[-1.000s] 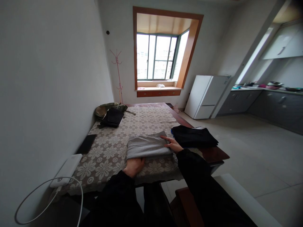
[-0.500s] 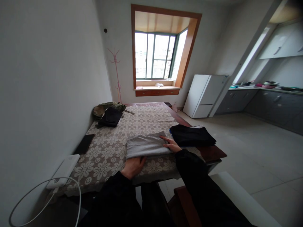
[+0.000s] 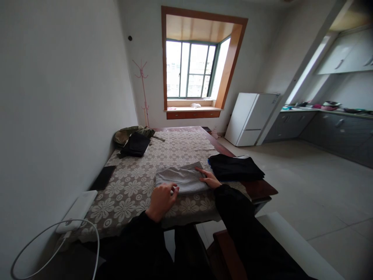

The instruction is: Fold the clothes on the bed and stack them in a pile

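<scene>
Nearest the viewer, dark sleeves lead to both hands over a desk spread with a cream lace tablecloth of flower pattern (image 3: pixel 131 186). The left hand (image 3: pixel 161 200) hovers at the near edge of a folded grey garment of soft knit fabric (image 3: pixel 180 179), fingers loosely curled and spread, closed on nothing. The right hand (image 3: pixel 208 179) lies flat, palm down, on the garment's right edge, fingers extended, pressing rather than grasping. The grey garment rests near the front middle of the desk, folded to a neat rectangle. Just right of it lies a folded black garment (image 3: pixel 234 168) at the desk's right edge. At left, a white power bank with looped white cable (image 3: pixel 77 212) and a flat black phone (image 3: pixel 102 177) sit by the wall. Farther back lies a heap of olive and black clothing (image 3: pixel 134 140).

Judged step: smoothing the finished fold. The next move likely calls for a two-handed grip beneath the bundle, keeping its layers aligned.
</scene>
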{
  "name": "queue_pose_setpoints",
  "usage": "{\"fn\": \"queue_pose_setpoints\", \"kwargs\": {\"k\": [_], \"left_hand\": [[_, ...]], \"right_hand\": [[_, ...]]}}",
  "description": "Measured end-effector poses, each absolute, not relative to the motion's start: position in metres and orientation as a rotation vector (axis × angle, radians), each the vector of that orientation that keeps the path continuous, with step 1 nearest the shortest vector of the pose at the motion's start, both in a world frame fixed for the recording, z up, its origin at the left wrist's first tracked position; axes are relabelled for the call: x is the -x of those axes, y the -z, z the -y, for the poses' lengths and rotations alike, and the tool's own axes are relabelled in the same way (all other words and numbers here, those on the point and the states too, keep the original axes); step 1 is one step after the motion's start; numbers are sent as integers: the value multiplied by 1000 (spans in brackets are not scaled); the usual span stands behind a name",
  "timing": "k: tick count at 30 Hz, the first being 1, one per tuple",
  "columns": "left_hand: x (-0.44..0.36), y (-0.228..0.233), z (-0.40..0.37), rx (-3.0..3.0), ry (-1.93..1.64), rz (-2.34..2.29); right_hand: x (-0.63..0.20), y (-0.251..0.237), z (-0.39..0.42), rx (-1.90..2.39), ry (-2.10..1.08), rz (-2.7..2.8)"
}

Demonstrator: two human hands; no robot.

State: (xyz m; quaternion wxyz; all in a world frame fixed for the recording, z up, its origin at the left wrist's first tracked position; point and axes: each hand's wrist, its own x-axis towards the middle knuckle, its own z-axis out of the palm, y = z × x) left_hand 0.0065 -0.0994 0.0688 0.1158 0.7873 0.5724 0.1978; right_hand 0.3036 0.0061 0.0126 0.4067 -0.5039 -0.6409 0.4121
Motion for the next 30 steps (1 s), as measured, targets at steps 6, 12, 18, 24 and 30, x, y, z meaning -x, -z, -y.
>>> {"fn": "queue_pose_setpoints", "kwargs": {"k": [6, 12, 18, 24, 30], "left_hand": [[-13, -46, 43, -2481, -558, -1663], [-12, -13, 28, -2511, -320, -1684], [-10, -12, 28, -2520, -336, -1694], [-11, -8, 25, -2548, -263, -1739], [-10, -7, 25, -2560, -259, -1732]], "right_hand": [[-304, -10, -6, 1246, -1030, 1618], [-307, -2, -6, 1255, -1017, 1593], [-308, -1, -6, 1230, -979, 1673], [-302, 5, 5, 1246, -654, 1829], [-303, 5, 3, 1303, -588, 1886]]}}
